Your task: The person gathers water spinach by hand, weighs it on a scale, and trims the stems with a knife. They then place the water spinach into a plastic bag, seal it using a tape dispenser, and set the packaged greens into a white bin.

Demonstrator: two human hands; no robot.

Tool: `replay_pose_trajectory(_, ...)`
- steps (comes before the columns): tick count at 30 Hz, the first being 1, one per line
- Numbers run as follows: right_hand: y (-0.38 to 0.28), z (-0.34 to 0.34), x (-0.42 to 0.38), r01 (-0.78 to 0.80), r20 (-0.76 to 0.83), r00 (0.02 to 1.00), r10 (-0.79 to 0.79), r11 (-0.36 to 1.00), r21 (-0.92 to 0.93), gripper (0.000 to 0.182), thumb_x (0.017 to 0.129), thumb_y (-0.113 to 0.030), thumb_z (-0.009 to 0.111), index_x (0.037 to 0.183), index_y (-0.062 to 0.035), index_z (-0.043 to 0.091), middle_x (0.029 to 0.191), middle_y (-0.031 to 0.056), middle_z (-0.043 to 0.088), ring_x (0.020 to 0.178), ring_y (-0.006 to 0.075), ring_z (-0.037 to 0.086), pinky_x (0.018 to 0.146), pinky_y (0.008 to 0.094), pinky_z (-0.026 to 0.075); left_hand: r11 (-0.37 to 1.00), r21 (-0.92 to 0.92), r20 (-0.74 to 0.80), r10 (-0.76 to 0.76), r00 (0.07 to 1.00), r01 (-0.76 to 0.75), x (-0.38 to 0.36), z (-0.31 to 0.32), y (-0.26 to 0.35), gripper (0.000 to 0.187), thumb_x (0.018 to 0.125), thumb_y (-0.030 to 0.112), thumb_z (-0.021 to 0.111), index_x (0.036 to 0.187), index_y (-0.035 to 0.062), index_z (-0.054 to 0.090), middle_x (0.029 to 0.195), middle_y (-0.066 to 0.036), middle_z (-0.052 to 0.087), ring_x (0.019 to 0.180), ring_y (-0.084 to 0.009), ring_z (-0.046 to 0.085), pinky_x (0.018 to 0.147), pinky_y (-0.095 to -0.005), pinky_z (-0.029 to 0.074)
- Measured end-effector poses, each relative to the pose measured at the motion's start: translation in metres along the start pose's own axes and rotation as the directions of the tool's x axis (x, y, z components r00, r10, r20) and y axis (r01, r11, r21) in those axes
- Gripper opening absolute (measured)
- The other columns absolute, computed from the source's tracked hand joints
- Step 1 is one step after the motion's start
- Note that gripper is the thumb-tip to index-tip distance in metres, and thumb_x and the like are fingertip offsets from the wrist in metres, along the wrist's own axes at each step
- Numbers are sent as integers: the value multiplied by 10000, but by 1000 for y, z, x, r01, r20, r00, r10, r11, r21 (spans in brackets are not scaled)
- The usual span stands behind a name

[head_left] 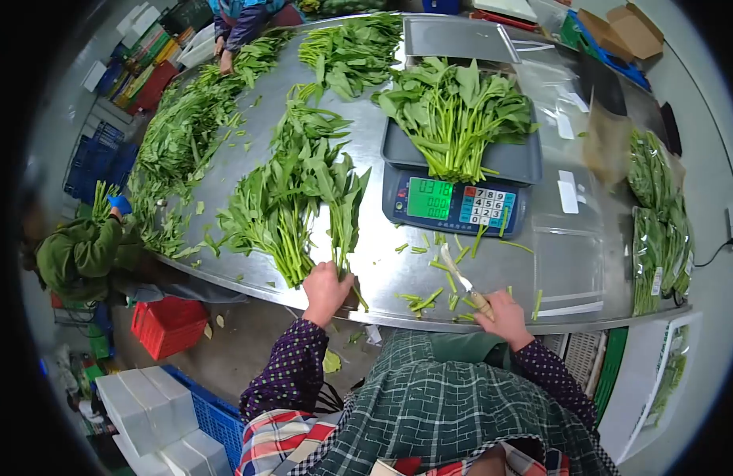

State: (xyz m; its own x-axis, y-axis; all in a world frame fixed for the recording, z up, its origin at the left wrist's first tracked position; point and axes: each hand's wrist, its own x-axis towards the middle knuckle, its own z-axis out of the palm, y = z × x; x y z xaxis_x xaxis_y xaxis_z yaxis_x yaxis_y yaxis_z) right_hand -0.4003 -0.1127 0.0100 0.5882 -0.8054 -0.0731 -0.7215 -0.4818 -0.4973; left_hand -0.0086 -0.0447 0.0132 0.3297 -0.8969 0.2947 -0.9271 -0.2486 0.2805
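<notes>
My left hand [327,289] is closed round the stem ends of a few leafy green stalks [342,206] near the table's front edge. A larger pile of the same greens [267,214] lies just left of them. In my right hand [505,319] is the wooden handle of a knife [460,279], its blade pointing up and left over the table. Cut stem pieces [423,301] are scattered beside the blade. A bundle of greens [453,119] rests on a digital scale [461,202] with a lit green display.
On the steel table [366,270], more greens [176,135] are heaped at the left. Packed greens [660,214] and clear bags [572,262] lie at the right. A co-worker in green [79,258] is at the left; another person's hands [226,62] touch the heap's far end.
</notes>
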Motion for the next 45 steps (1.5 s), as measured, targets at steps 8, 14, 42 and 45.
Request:
replay_pose_trajectory(8, 64, -85, 31, -115, 49, 993, 107, 974, 193, 346, 755, -225, 726, 1017, -33, 604, 958, 123, 613, 845, 281, 622, 730, 378, 507, 908, 21, 181, -415, 892, 418, 8, -12, 1, 230, 685, 256, 667, 714, 32, 707, 711, -176, 663, 675, -344, 645, 649, -427, 518)
replay_pose_trajectory(14, 179, -151, 49, -189, -181, 959, 218, 968, 166, 314, 774, -254, 706, 976, -24, 634, 925, 144, 627, 811, 290, 621, 719, 384, 500, 887, -55, 391, -403, 827, 458, -6, -2, 22, 310, 691, 238, 692, 868, -16, 673, 780, -208, 675, 699, -314, 668, 622, -390, 510)
replay_pose_trajectory(42, 273, -207, -2, -236, -266, 684, 679, 551, 800, 51, 851, -46, 566, 862, -57, 518, 574, -20, 448, 404, 79, 412, 341, 240, 330, 979, -151, 28, -134, 991, 136, 234, 15, 228, 239, 743, 294, 689, 761, 57, 667, 661, -155, 641, 633, -319, 639, 604, -419, 497)
replay_pose_trajectory(45, 246, -183, -27, -510, -80, 698, 711, 573, 642, 129, 825, -48, 620, 933, -25, 553, 611, -3, 499, 468, 95, 476, 409, 251, 404, 959, -282, -96, -8, 995, -19, 226, -12, 231, 296, 720, 356, 726, 746, 67, 669, 645, -108, 638, 582, -288, 625, 570, -404, 492)
